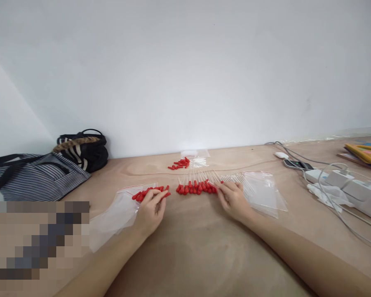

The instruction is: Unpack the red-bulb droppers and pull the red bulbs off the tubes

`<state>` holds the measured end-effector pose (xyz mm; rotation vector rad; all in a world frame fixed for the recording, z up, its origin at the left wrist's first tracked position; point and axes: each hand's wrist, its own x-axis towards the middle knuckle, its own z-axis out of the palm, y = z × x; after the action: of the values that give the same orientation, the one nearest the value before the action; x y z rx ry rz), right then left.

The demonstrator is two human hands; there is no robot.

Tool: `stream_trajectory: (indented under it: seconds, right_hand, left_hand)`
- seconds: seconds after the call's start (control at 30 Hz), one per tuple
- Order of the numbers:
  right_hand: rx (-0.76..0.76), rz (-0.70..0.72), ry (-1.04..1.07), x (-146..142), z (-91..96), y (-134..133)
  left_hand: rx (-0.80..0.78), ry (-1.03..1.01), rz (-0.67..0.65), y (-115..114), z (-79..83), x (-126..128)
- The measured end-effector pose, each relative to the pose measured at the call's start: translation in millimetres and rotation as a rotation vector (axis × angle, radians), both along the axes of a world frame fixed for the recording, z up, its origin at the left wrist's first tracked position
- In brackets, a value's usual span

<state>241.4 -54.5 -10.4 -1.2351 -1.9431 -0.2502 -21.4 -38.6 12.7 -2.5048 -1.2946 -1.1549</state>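
Note:
My left hand (151,208) has its fingers closed on a small red tapered piece (167,193), over a pile of like red pieces (139,195). That pile lies on clear plastic bags (117,212). In the middle of the table is a row of thin white sticks with red tips (195,188), the tips toward me. At the row's right end, my right hand (235,200) pinches what looks like one red-tipped stick; its fingers partly hide it. Just behind that hand lie bare white sticks (249,181), on more clear bags (262,192).
Farther back, a clear bag (200,158) lies with white sticks and several red pieces (179,164). Striped (43,175) and black bags (95,154) stand left. On the right are a power strip (355,187) with cables, a black device (297,164) and yellow-edged items (366,153). A wall rises behind.

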Motion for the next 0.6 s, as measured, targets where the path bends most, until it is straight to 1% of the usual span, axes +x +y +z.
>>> stream_trajectory:
  seconds: [0.17, 0.23, 0.33, 0.43, 0.53, 0.6]
  right_hand:
    - [-0.021, -0.330, 0.127, 40.0, 0.2, 20.8]
    - [-0.047, -0.425, 0.142, 53.0, -0.6, 25.9]
    - [-0.108, -0.492, 0.111, 61.2, -3.7, 30.0]
    - [-0.175, -0.501, 0.068, 59.6, -7.6, 32.3]
    - [-0.221, -0.497, 0.039, 55.8, -10.5, 33.8]
    - [-0.236, -0.495, 0.019, 54.2, -11.9, 34.4]
  left_hand:
    - [-0.053, -0.002, 0.271, 33.2, 10.8, -21.7]
    - [-0.062, 0.009, 0.336, 41.1, 11.2, -28.9]
    - [-0.058, 0.055, 0.334, 44.7, 7.4, -35.5]
    - [-0.008, 0.070, 0.336, 41.7, 4.3, -36.1]
    - [0.092, 0.088, 0.330, 35.1, 4.9, -29.3]
    - [0.126, 0.127, 0.275, 29.8, 5.8, -20.3]
